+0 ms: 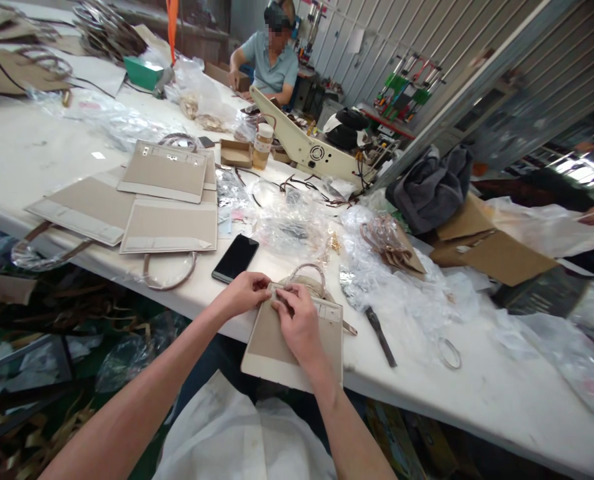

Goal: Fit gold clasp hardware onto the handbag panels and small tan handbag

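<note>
A flat beige bag panel [267, 343] with a curved brown handle [309, 268] lies at the table's front edge before me, its lower part jutting over the edge. My left hand [249, 292] pinches the panel's upper left corner. Close beside it, my right hand [297, 317] rests over the panel, thumb and fingers pressed together near the same top edge. Whatever small piece sits between the right fingertips is hidden. Just left of the hands lies a black phone [235, 258].
More beige panels [169, 227] with wrapped handles overlap on the left. Small gold metal pieces [334, 243] and crumpled clear plastic [291, 223] lie behind my hands. A dark strap [381, 337] and a clear ring [449, 353] are at right. A co-worker [271, 63] sits across, behind a cream machine [311, 147].
</note>
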The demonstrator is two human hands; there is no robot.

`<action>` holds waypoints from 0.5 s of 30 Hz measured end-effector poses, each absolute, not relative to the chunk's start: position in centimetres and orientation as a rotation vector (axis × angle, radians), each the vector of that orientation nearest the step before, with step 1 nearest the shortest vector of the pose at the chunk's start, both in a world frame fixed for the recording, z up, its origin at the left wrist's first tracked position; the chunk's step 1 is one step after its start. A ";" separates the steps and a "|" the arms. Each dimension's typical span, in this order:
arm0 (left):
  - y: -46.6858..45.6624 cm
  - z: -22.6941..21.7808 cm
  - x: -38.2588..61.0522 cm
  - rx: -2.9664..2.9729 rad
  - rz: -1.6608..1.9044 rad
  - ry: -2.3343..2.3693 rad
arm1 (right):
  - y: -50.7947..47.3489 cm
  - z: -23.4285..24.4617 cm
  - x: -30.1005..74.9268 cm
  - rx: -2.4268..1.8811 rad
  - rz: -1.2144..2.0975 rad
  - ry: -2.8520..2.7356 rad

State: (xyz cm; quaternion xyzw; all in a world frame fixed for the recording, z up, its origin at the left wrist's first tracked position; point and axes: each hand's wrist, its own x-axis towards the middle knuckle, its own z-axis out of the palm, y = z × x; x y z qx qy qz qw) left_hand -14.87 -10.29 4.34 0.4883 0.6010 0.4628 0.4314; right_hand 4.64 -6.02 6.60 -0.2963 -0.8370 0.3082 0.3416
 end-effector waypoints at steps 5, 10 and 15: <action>-10.6 4.9 -14.7 1.182 1.118 1.544 | -4.7 9.2 6.9 -0.757 0.885 -2.168; -10.6 5.6 -14.6 1.147 1.111 1.566 | -1.3 13.0 12.9 -0.618 0.649 -2.449; -10.5 5.8 -14.6 1.110 1.106 1.550 | 1.0 13.2 14.6 -0.393 0.575 -2.837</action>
